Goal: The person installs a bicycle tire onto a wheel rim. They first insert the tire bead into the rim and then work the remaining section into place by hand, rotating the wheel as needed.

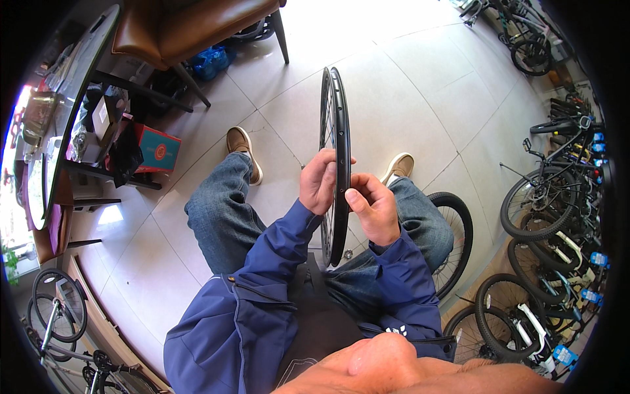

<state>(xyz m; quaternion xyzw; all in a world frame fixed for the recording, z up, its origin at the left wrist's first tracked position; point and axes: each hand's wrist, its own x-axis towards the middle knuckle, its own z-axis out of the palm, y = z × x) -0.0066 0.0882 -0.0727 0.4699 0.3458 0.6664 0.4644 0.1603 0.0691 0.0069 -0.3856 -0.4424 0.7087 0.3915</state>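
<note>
A black bicycle wheel [339, 226] stands upright between my knees, nearly edge-on. It carries no tire, and small holes run along its bare rim. On the wheel's left side, my left hand [318, 182] is closed round the rim, and its fingertips come out on the right side. Lower down, my right hand [373, 207] is closed with thumb and fingers at the right edge of the rim. Whether something small sits between those fingertips is hidden.
Beside my right leg is another wheel with a tire [453, 243]. Several bicycles [541, 197] line the right side. At left are a glass-topped table [62, 131], a red and teal box [156, 150] and a brown chair [190, 29]. More bicycles [59, 315] stand lower left.
</note>
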